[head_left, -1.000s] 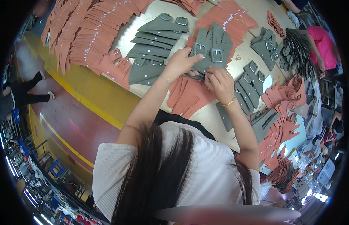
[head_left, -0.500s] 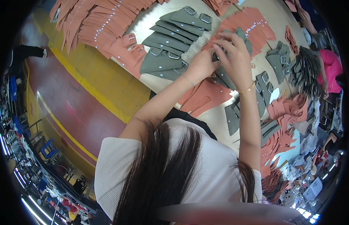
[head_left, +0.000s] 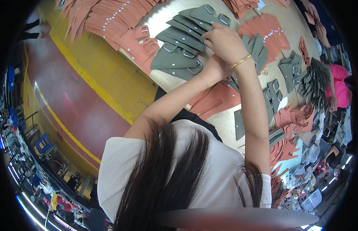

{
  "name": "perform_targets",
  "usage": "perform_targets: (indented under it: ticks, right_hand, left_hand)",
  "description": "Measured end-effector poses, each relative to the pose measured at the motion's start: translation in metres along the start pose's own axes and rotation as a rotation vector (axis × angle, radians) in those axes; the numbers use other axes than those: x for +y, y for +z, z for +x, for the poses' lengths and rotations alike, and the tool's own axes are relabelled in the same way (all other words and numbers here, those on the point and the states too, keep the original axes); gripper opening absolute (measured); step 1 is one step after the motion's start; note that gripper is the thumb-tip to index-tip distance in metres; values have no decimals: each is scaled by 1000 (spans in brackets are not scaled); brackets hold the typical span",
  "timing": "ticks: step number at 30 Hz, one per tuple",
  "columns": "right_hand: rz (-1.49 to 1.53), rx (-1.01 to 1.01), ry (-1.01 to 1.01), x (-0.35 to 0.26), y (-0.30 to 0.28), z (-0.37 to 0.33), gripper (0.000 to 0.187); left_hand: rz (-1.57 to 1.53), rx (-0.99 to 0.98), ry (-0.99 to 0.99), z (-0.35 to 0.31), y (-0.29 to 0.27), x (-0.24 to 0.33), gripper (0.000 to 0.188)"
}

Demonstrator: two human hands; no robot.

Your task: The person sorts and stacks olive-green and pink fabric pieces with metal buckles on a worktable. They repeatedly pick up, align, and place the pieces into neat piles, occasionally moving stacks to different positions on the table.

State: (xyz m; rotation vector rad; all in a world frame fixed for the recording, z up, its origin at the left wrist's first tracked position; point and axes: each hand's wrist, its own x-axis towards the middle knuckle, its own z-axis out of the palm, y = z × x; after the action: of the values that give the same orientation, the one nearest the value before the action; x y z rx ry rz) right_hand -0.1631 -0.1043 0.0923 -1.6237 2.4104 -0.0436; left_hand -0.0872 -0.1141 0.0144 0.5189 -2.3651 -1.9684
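Note:
My right hand [head_left: 228, 43] reaches across my left wrist. Its fingers are curled in a pinch at the edge of a fanned stack of dark green strap pieces with buckles [head_left: 186, 32], and whatever is between the fingertips is too small to make out. Below it, my left hand [head_left: 216, 71] rests over another green strap piece [head_left: 234, 83]; its fingers are hidden behind my right wrist. To the right of my hands lie green straps with punched holes [head_left: 259, 54]. Flat orange pieces [head_left: 215, 100] sit just in front of me, under the left hand's side.
Stacks of orange pieces [head_left: 113, 17] cover the table's far left, with buckled orange straps [head_left: 148, 42] beside them. More orange pieces [head_left: 265, 30] and buckled green straps [head_left: 290, 69] lie rightward. Other people work along the right side, one in a pink top [head_left: 338, 86].
My right hand has moved up and left, away from beside the left fingers to the green stack. My left hand has shifted slightly right, and the view has shifted a little.

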Motion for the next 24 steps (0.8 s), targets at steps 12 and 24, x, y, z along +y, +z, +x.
perform_targets:
  ticks: [12, 24]
  right_hand:
    - [-247, 35, -184, -63, 43, 34, 15]
    - [0, 242, -136, -46, 28, 34, 11]
  left_hand:
    - [-44, 54, 65, -3, 1, -14, 40]
    - [81, 168, 394, 3, 0, -25, 39]
